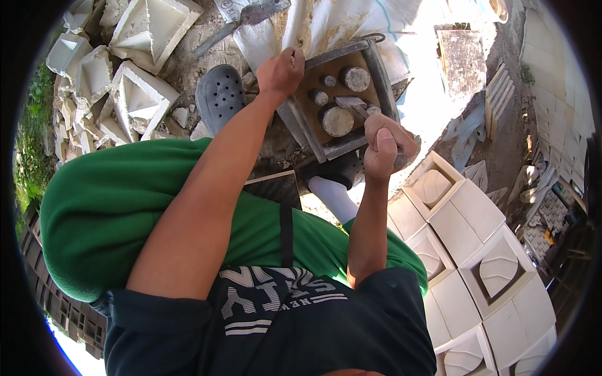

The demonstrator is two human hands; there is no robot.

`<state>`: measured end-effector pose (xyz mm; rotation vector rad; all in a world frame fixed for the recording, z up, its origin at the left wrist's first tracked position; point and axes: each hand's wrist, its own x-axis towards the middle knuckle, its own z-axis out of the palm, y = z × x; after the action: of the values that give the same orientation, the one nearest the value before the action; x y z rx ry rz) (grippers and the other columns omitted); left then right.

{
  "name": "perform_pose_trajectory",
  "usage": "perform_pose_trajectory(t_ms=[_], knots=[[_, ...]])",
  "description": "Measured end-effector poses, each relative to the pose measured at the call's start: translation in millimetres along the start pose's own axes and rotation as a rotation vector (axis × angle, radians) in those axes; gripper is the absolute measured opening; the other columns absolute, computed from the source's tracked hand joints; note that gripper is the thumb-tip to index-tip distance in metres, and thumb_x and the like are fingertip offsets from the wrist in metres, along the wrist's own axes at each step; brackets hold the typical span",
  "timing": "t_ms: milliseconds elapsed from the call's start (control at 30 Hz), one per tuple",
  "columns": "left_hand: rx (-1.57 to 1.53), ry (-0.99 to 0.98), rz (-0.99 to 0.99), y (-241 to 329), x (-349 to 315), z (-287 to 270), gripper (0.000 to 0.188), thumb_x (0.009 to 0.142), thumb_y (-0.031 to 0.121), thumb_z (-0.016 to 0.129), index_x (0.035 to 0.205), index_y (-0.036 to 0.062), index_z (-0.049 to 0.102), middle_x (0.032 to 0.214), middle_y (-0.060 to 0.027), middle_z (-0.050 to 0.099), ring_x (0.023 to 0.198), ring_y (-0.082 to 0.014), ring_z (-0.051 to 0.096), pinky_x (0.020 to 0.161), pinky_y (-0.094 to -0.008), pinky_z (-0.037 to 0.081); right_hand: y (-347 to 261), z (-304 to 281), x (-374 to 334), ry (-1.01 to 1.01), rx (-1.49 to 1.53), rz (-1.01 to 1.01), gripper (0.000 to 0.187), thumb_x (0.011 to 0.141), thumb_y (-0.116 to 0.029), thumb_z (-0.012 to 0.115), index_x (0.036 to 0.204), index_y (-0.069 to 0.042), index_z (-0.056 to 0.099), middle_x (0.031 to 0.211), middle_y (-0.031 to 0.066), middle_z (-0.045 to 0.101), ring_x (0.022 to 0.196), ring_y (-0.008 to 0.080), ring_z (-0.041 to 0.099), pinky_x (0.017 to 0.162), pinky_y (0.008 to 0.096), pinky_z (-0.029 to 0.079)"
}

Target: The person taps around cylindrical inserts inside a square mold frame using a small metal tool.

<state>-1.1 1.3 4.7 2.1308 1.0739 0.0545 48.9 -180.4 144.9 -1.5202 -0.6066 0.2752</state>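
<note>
A dark grey rectangular box frame (323, 149) sits tilted in front of me, with a brown surface inside. Several round grey plugs stand up from that surface, among them a large one (338, 121) and another (356, 79). My right hand (385, 145) is closed round the handle of a small trowel, its flat blade (350, 101) lying over the brown surface between the plugs. At the frame's far left corner, my left hand (281, 72) is curled into a fist. Whatever its fingers may hold is hidden.
Broken white cast pieces (141, 97) are heaped at the far left. White sacking (338, 25) lies beyond the frame, beside a flat grey blade-like tool (216, 39). Pale moulded blocks (467, 250) stand in rows at my right. My grey clog (219, 97) is left of the frame.
</note>
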Motion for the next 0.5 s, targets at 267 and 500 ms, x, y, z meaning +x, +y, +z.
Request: perform_pose_trajectory(t_ms=[267, 500], knots=[[0.009, -0.016, -0.018, -0.8, 4.0, -0.6, 0.035, 0.094, 0.041, 0.046, 0.096, 0.0134, 0.068, 0.081, -0.0181, 0.069, 0.079, -0.0392, 0.066, 0.073, -0.049, 0.051, 6.4, 4.0, 3.4, 0.057, 0.013, 0.01, 0.028, 0.077, -0.015, 0.049, 0.056, 0.001, 0.041, 0.049, 0.004, 0.035, 0.044, 0.0114, 0.032, 0.045, 0.0303, 0.022], [0.023, 0.001, -0.004, 0.1, -1.7, -0.9, 0.036, 0.095, 0.04, 0.045, 0.095, 0.0129, 0.068, 0.08, -0.0177, 0.069, 0.079, -0.0391, 0.066, 0.073, -0.0486, 0.051, 0.6, 13.7, 1.5, 0.245, 0.091, 0.059, 0.03, 0.08, -0.012, 0.047, 0.053, 0.001, 0.04, 0.049, 0.0034, 0.04, 0.045, 0.0101, 0.033, 0.045, 0.0286, 0.022]])
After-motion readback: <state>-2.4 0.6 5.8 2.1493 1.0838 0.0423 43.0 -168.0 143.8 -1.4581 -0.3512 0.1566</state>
